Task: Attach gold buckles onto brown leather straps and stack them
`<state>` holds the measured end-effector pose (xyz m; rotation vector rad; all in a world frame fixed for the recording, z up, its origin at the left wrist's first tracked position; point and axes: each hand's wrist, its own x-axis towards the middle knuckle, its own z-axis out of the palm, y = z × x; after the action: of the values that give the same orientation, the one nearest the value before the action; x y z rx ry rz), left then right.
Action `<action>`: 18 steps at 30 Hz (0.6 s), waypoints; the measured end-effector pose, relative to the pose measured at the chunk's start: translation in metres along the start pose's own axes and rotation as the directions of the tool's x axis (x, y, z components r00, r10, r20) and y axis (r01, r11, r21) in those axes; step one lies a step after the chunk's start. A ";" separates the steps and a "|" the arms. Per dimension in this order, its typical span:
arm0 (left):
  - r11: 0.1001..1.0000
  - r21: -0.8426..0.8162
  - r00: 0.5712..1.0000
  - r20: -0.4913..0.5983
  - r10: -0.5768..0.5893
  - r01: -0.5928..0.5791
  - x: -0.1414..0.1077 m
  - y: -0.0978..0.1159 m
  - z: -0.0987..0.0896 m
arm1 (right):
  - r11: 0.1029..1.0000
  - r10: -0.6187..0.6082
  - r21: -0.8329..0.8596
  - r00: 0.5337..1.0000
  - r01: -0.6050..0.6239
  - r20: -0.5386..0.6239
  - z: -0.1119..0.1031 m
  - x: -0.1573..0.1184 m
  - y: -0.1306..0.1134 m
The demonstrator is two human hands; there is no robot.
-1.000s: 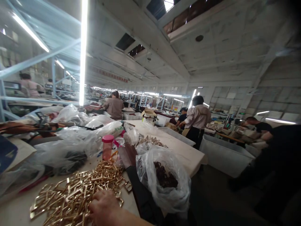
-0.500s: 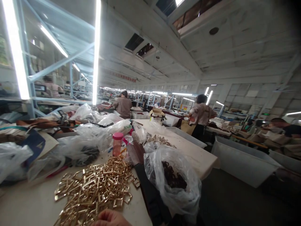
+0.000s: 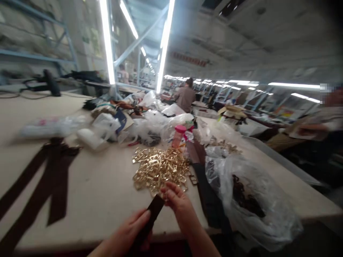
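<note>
My left hand [image 3: 136, 225] is closed around a dark brown strap [image 3: 155, 210], whose end points up and away from me. My right hand [image 3: 177, 201] pinches a small shiny metal buckle [image 3: 165, 194] right at the strap's end; its outline is blurred and partly covered by the fingers. Just beyond both hands lies a heap of gold rectangular buckles [image 3: 160, 167] on the pale table [image 3: 99, 200]. More dark brown straps [image 3: 57, 185] lie on the left, gathered at their far end.
A clear plastic bag [image 3: 276, 200] with dark brown pieces stands at the right edge, beside a dark strip [image 3: 207, 189]. Behind the heap are a pink-lidded bottle [image 3: 178, 135] and crumpled plastic bags [image 3: 152, 125]. A co-worker [image 3: 332, 110] is at the far right.
The view has swung left and down. My right hand has come off the heap with a buckle, and my left hand has come into view holding the strap.
</note>
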<state>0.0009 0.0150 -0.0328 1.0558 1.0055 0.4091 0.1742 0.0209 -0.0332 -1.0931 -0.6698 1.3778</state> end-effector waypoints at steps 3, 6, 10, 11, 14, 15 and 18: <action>0.996 -0.082 0.998 0.050 0.030 -0.025 0.007 -0.008 -0.002 | 0.973 -0.083 -0.214 0.996 0.090 0.037 -0.001 -0.005 0.005; 0.998 -0.061 0.998 0.049 0.025 -0.022 0.005 -0.008 -0.001 | 0.840 -0.245 -0.471 0.962 0.271 0.117 -0.004 -0.011 0.011; 0.996 -0.006 0.992 0.099 0.084 -0.084 0.000 -0.007 0.000 | 0.386 -0.503 -0.692 0.768 0.610 0.396 -0.005 -0.022 0.010; 0.994 0.008 0.988 0.113 0.108 -0.110 -0.001 -0.007 -0.001 | 0.297 -0.529 -0.687 0.713 0.663 0.460 -0.005 -0.025 0.008; 0.983 0.008 0.972 0.152 0.179 -0.182 -0.005 -0.006 -0.003 | 0.158 -0.562 -0.634 0.597 0.757 0.573 -0.001 -0.034 0.005; 0.980 -0.008 0.967 0.164 0.196 -0.197 -0.006 -0.005 -0.003 | 0.141 -0.568 -0.615 0.572 0.776 0.592 0.000 -0.037 0.006; 0.975 -0.058 0.960 0.172 0.223 -0.216 -0.011 -0.001 -0.003 | 0.076 -0.614 -0.583 0.498 0.809 0.612 0.003 -0.042 0.012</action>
<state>-0.0076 0.0089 -0.0287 1.1524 0.7215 0.5041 0.1605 -0.0210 -0.0334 -1.0213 -1.9102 0.1326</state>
